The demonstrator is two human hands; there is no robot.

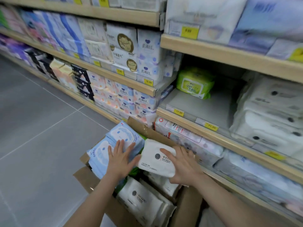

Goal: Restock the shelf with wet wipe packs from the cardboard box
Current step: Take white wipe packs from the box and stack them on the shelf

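White wipe pack (157,158) between flat hands, right hand (182,167) on top

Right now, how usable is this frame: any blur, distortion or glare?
Head view: wide-angle bending curves the shelf edges; corners and upper shelves smear with blur; centre sharper, print on the white pack partly readable; lighting even, soft, no harsh glare; both hands unblurred.
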